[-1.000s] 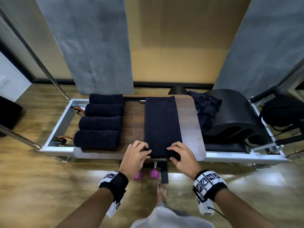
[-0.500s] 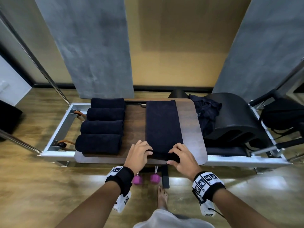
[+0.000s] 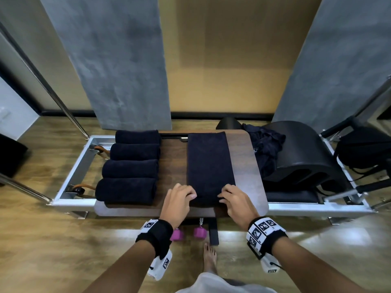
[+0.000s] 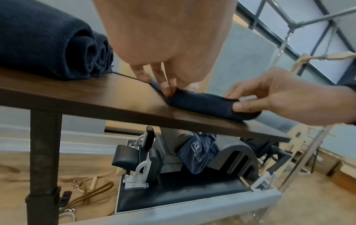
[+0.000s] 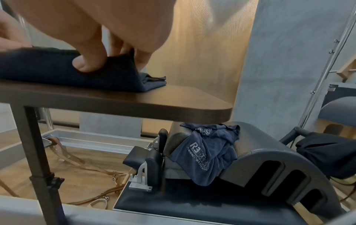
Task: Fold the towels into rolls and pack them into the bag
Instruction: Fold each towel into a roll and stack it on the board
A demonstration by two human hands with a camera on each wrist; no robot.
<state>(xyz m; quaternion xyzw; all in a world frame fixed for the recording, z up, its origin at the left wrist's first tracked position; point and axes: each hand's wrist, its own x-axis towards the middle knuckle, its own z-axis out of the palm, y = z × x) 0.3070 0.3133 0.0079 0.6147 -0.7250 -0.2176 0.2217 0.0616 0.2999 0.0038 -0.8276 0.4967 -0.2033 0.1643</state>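
Item: dark towel (image 3: 210, 166), folded into a long strip on the tabletop (image 3: 243, 157), near end turned up into the start of a roll. My left hand (image 3: 177, 201) and right hand (image 3: 238, 203) each have a pinching grip on that rolled end. I judge it soft, light and limp, best taken at both ends of the roll to keep it tight. Four rolled towels (image 3: 130, 170) lie beside it. Blue cloth (image 5: 204, 153) below reads "RE"; the rest is illegible.
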